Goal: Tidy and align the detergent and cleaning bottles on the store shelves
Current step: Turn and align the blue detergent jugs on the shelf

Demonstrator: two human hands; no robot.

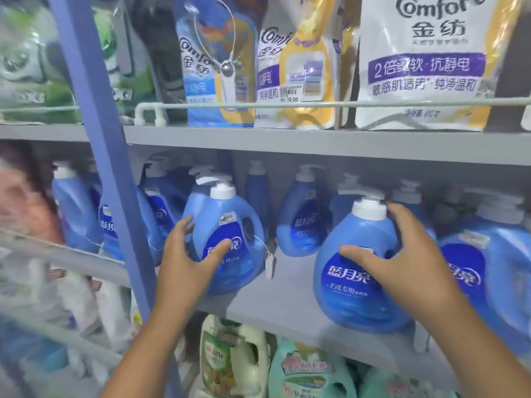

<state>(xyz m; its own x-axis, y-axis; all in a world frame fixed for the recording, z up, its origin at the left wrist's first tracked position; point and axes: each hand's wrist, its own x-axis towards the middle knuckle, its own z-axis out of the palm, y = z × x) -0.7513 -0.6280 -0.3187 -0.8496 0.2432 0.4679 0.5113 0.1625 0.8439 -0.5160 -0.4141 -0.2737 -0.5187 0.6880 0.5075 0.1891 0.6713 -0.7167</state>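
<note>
Left hand [189, 255]: fingers spread and curved round the lower left flank of a blue pump bottle [230, 239], thumb laid across its dark label. The bottle stands upright at the front of the grey middle shelf [275, 300], just right of the blue upright post [97, 156].

Right hand [402, 259]: spread wide, grasping a second blue pump bottle [353, 271]; thumb on the label top, fingers round the shoulder beside the white cap. This bottle sits at the shelf's front edge and looks tilted slightly left, though lens distortion may account for that.

Rear-row bottles [301, 216] are dim and blurred, labels unreadable. A big blue jug [494, 277] is cut off at the right frame edge. The left margin is heavily smeared. Comfort refill pouches [422, 61] stand on the shelf above, behind a white rail.
</note>
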